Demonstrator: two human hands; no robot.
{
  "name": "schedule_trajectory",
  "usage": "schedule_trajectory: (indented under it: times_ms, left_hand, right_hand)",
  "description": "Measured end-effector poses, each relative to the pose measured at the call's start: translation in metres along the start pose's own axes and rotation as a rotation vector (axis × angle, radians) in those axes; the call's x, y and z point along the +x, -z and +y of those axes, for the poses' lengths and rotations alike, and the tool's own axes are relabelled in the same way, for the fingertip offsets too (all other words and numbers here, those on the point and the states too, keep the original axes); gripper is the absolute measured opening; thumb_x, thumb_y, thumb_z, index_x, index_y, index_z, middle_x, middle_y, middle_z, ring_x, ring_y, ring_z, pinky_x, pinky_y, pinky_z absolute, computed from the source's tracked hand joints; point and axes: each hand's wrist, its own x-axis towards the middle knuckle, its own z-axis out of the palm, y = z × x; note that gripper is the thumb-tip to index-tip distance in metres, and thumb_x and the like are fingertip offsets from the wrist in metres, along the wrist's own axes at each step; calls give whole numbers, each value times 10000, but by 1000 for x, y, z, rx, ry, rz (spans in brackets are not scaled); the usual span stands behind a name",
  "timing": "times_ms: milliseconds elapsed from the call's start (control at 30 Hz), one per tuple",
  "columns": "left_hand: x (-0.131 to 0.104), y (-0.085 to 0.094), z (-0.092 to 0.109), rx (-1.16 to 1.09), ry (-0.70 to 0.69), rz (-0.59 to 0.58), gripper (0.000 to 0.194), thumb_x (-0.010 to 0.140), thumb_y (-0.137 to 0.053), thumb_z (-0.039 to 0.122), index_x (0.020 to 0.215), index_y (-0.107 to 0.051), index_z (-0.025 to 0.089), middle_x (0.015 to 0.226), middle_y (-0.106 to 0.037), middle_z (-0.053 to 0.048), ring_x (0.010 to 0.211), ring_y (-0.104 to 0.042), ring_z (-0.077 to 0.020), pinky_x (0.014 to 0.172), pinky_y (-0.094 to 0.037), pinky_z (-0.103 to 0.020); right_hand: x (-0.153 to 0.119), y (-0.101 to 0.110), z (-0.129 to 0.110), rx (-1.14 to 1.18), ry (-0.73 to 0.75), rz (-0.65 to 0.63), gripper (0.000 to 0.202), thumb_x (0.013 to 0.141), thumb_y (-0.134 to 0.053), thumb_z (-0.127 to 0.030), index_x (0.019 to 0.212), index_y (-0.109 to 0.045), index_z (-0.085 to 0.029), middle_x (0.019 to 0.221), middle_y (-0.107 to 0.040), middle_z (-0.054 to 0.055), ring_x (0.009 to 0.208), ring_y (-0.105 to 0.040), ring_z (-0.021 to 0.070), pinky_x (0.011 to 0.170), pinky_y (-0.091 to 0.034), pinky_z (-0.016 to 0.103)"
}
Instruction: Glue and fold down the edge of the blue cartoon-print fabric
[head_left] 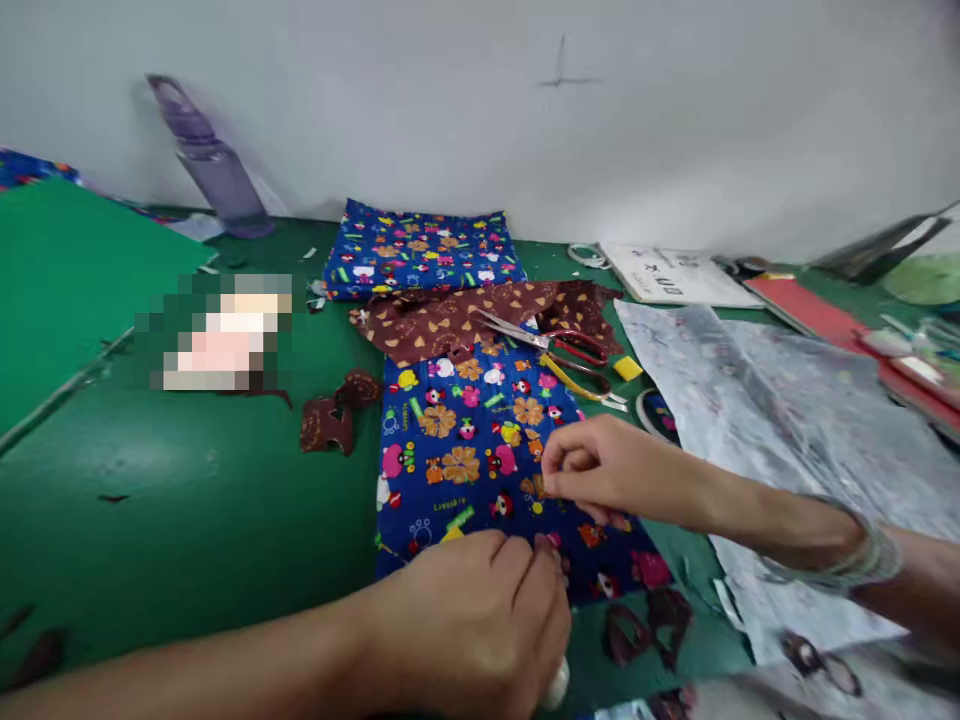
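Observation:
A blue cartoon-print fabric piece lies flat on the green table in front of me. My left hand rests on its near edge with fingers curled, and a small white object peeks out under it. My right hand hovers over the fabric's right side, thumb and fingertips pinched together; whether anything is between them is too small to tell. A brown patterned fabric lies just behind the blue piece.
Red-handled scissors lie on the brown fabric, a yellow block beside them. Folded blue fabric sits by the wall, with a purple bottle at left. Brown scraps, clear plastic sheet, papers surround.

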Motion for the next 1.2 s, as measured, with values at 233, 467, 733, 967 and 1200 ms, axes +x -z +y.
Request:
schedule_trajectory:
  times_ms: [233, 467, 733, 967, 1200]
  left_hand:
    - [3, -2, -2, 39, -9, 63, 285, 826, -369, 135, 934, -615, 41, 876, -656, -153, 598, -587, -197, 417, -466, -291]
    - [1, -5, -1, 77, -24, 81, 293, 819, -374, 136, 956, -613, 37, 907, -659, -158, 653, -609, -222, 451, -495, -312]
    - [-1, -6, 0, 64, -5, 32, 297, 834, -382, 172, 984, -600, 37, 894, -651, -157, 599, -582, -196, 413, -475, -302]
    - [0, -5, 0, 83, 18, 59, 274, 823, -398, 164, 939, -615, 44, 885, -659, -159, 591, -588, -211, 410, -478, -311]
    - [-3, -12, 1, 131, 125, 77, 191, 804, -489, 172, 905, -609, 63, 816, -660, -141, 631, -607, -223, 432, -497, -312]
  right_hand:
    - [10, 15, -12, -942, 728, 4, 111, 819, -450, -127, 869, -535, -178, 850, -562, 23, 760, -497, 137, 531, -281, 255]
    - [30, 14, -23, -1127, 881, -98, 130, 796, -501, -110, 825, -555, -225, 789, -566, -11, 697, -493, 131, 513, -241, 286]
    - [38, 7, -22, -1167, 876, -76, 147, 769, -530, -121, 725, -578, -253, 715, -582, -20, 565, -449, 119, 473, -206, 311]
    - [39, 1, -26, -1169, 892, -48, 171, 753, -529, -110, 640, -552, -236, 616, -545, -16, 488, -371, 117, 453, -182, 303]
    - [43, -2, -25, -1135, 845, -67, 158, 716, -533, -93, 619, -532, -217, 595, -529, -7, 488, -367, 117, 462, -183, 299]
